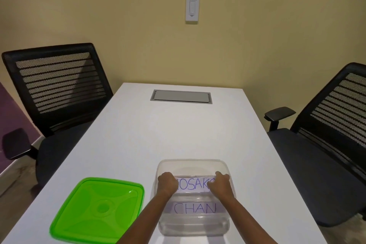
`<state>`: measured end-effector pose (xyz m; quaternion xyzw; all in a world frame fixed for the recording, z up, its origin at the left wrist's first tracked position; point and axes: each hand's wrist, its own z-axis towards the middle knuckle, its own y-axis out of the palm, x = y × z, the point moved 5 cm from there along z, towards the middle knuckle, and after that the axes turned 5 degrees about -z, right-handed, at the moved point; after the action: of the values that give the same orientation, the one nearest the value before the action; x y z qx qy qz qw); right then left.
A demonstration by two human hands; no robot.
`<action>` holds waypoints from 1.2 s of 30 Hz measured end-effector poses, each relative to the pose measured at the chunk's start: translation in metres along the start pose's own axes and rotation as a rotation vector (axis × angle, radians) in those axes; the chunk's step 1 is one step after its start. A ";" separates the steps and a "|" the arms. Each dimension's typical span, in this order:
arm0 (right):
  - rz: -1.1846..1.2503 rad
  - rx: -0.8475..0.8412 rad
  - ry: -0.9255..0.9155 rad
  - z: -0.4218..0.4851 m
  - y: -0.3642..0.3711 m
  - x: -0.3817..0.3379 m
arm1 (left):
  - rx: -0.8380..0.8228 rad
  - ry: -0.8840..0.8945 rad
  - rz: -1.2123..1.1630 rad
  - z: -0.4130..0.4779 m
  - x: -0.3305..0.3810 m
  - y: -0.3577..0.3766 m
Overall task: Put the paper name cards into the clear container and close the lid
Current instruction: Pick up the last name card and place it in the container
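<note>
Head view, looking down along a white bench (138, 134) toward a yellow wall.

Low and right of centre in the frame: a clear container (193, 164), open, resting on the bench. Inside it, two paper name cards with blue handwriting. Farther card (193, 185) partly readable as "OSAK", its ends covered by the hands. Nearer card (195, 208) reading "CHAN", lying lower in the container, just below the farther card in the frame.

Left hand (167, 183) on the left end of the farther card, right hand (220, 184) on its right end, both reaching inside the container walls. Grip of each hand closed around a card end, fingers curled over the top edge. Unclear whether the card is already resting on the container floor or held slightly above it.

Lower left of the frame: green lid (99, 209), lying flat on the bench just beside the container, apart from it, untouched.

No other cards visible on the bench.

Judged progress: loading apparently near its end, with one card placed and another being set down. Remaining: releasing the farther card, picking up the lid, pressing it onto the container.

Background: black mesh chair at upper left (57, 83), another at right (336, 115), grey cable hatch (181, 96) in the bench, wall switch (192, 9) near top centre.
</note>
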<state>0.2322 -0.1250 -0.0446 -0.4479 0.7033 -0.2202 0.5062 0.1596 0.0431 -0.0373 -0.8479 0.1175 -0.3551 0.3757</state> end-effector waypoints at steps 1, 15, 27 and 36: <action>-0.007 0.001 -0.017 0.000 0.001 0.000 | 0.002 0.004 0.010 0.000 -0.001 0.001; -0.036 0.004 -0.059 -0.004 0.004 0.009 | -0.012 0.026 0.016 -0.012 0.001 0.004; -0.010 0.128 -0.451 -0.067 0.007 -0.033 | 0.282 0.348 0.107 -0.059 -0.007 -0.014; -0.295 0.125 -0.763 -0.125 0.050 -0.067 | 0.422 0.373 0.319 -0.077 -0.060 -0.024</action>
<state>0.1039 -0.0602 0.0004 -0.5620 0.3787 -0.1509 0.7197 0.0616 0.0448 -0.0143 -0.6423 0.2395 -0.4577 0.5663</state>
